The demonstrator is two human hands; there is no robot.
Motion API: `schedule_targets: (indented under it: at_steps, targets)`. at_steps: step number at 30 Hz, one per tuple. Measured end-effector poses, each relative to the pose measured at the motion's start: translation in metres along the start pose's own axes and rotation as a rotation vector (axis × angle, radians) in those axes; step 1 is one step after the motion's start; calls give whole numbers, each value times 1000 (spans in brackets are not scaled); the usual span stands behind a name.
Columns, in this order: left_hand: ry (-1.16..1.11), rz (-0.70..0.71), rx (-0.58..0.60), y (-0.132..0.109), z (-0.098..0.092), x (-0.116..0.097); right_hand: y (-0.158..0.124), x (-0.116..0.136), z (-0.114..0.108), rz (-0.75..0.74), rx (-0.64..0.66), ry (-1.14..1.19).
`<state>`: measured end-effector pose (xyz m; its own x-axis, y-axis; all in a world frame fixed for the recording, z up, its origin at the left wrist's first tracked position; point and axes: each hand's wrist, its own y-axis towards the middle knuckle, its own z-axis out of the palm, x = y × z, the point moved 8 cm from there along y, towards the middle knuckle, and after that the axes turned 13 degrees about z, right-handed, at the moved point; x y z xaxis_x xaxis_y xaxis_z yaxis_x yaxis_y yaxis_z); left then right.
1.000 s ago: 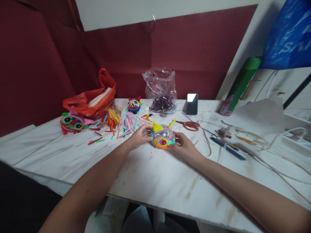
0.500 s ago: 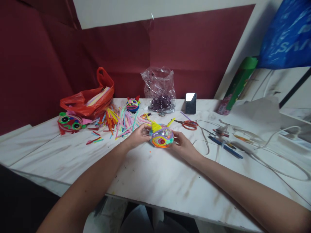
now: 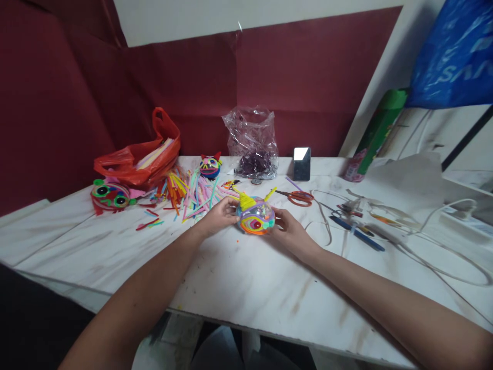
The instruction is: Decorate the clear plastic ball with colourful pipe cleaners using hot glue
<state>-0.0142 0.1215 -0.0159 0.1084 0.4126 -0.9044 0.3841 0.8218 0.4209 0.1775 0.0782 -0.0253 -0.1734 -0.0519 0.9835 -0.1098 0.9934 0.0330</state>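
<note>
A round, many-coloured craft ball wrapped in pipe cleaners, with two yellow ears on top, sits low over the white marbled table. My left hand cups its left side with curled fingers. My right hand grips its right side. Both arms reach in from the bottom of the view.
A pile of coloured pipe-cleaner pieces and a red plastic bag lie at the back left, with two finished craft heads. A clear bag, a phone, red scissors, pens and white cables spread to the right.
The ball has turned slightly in my hands. My hands have stayed in place.
</note>
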Motion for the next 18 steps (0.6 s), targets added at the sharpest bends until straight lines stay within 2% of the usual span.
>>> schedule_targets:
  at_steps: [18]
  targets:
    - [-8,5,10,1,0,2,0,-1,-1,14,6,6]
